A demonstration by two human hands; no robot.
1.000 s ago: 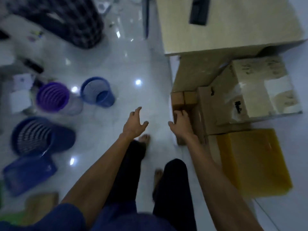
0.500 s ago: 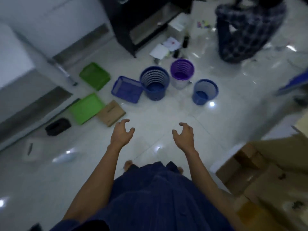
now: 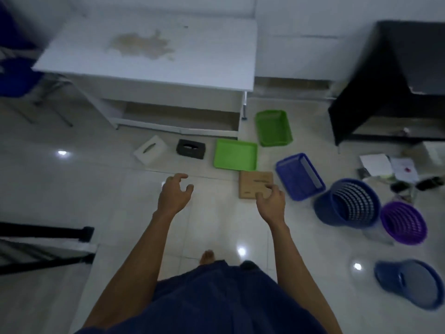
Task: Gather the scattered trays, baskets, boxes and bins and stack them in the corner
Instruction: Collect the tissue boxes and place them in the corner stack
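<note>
Currently, from the head camera, I log both hands out ahead over the tiled floor (image 3: pixel 216 225). The left hand (image 3: pixel 174 196) is empty, with fingers spread and loosely curled. The right hand (image 3: pixel 271 201) is also relaxed, fingers loosely bent and grasping nothing. In my view it overlaps the near right corner of a flat cardboard box (image 3: pixel 254 183), and I cannot tell whether it touches it.

Task items, all on the floor:
- The cardboard box lies flat, just beside the near right corner of a green tray (image 3: pixel 236 154).
- A green basket (image 3: pixel 273 127) sits beyond the tray, next to the leg of the white table (image 3: pixel 154 49).
- A blue mesh basket (image 3: pixel 299 175), rectangular, lies right of the cardboard box.
- A blue slotted bin (image 3: pixel 346 206) stands tilted, with a purple slotted bin (image 3: pixel 403 222) close at its right. I cannot tell whether they touch.
- Another blue bin (image 3: pixel 409 283) lies on its side, nearer me at far right.
- A black tissue box (image 3: pixel 191 148) and a white tissue box (image 3: pixel 150 149) sit side by side, apart, before the table.

Surroundings: a black cabinet (image 3: pixel 390 80) stands at upper right, with loose papers (image 3: pixel 375 163) on the floor near it. The table top carries a brownish stain (image 3: pixel 142 44).
</note>
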